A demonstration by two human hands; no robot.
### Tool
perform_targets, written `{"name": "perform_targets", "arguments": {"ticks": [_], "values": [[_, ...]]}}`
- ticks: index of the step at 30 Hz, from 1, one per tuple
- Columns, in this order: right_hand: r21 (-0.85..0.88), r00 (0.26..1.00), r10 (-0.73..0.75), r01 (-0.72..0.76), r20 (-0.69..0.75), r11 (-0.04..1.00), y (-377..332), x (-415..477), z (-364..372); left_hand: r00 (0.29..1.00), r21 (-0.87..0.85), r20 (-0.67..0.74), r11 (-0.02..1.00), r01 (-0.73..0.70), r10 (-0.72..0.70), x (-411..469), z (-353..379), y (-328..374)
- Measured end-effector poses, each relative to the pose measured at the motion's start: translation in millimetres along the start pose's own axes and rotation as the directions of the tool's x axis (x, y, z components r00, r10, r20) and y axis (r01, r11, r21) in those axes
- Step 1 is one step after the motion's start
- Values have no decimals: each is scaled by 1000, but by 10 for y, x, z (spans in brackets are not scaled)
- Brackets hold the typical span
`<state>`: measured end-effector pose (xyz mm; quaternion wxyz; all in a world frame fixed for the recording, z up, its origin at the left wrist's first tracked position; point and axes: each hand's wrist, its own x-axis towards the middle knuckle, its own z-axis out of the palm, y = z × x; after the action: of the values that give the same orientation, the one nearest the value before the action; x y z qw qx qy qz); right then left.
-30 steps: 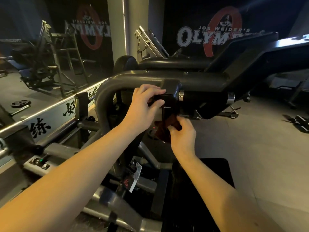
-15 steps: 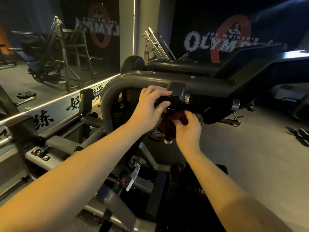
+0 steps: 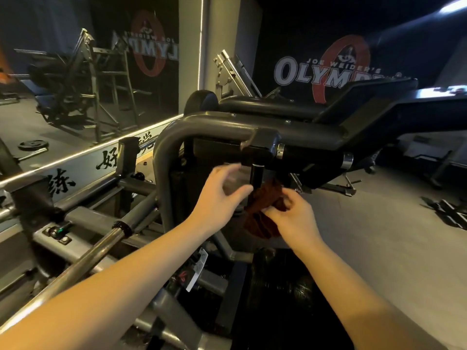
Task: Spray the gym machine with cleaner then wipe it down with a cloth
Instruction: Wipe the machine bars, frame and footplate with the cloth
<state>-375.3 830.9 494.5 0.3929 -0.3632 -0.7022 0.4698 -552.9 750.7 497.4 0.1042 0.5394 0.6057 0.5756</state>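
A dark grey gym machine (image 3: 209,127) with a curved tube frame fills the middle of the view. A short black post (image 3: 257,175) hangs down under its black bracket. My right hand (image 3: 290,218) grips a dark red cloth (image 3: 262,210) bunched just right of that post. Left of the post is my left hand (image 3: 222,198), fingers loosely curved and blurred, holding nothing. No spray bottle is in view.
A chrome bar (image 3: 83,258) and grey frame members run along the lower left. A mirror wall (image 3: 75,97) with a lit ledge stands at left. Another black machine arm (image 3: 379,104) reaches in from the right, with grey floor (image 3: 379,236) below it.
My left hand has let go of the black bracket and dropped down beside the post. My right hand and the cloth have moved lower, off the underside of the bracket.
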Motion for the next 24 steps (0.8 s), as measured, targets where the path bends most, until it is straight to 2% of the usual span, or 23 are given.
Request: {"name": "perform_targets", "arguments": {"ticks": [3, 5, 12, 16, 19, 21, 22, 23, 24], "values": [[159, 996, 38, -51, 83, 986, -107, -37, 33, 984, -171, 155, 978, 119, -92, -248, 61, -65], [210, 990, 23, -52, 138, 976, -123, -47, 71, 976, -240, 191, 959, 149, -104, -308, 61, -92], [200, 954, 73, -135, 289, 970, -196, -39, 200, 988, -275, 153, 959, 70, -29, -294, -11, -6], [148, 935, 29, -86, 354, 985, -388, -37, 158, 998, -206, 71, 979, 14, 1, -214, -52, -39], [-78, 956, -76, 102, 284, 992, -580, -15, 35, 1000, -219, -23, 976, 13, -19, -95, -50, -62], [-290, 967, -241, 256, 87, 922, -679, 19, -37, 994, -262, -73, 963, 62, -84, 22, -53, -88], [-388, 931, -365, 328, -24, 862, -722, 40, -59, 990, -262, -89, 961, 84, -111, 91, -44, -103], [-484, 864, -494, 392, -99, 782, -759, 75, -65, 986, -251, -104, 963, 102, -132, 160, -26, -115], [-583, 789, -602, 434, -122, 687, -783, 131, -60, 981, -238, -117, 963, 123, -154, 228, 4, -124]]}}
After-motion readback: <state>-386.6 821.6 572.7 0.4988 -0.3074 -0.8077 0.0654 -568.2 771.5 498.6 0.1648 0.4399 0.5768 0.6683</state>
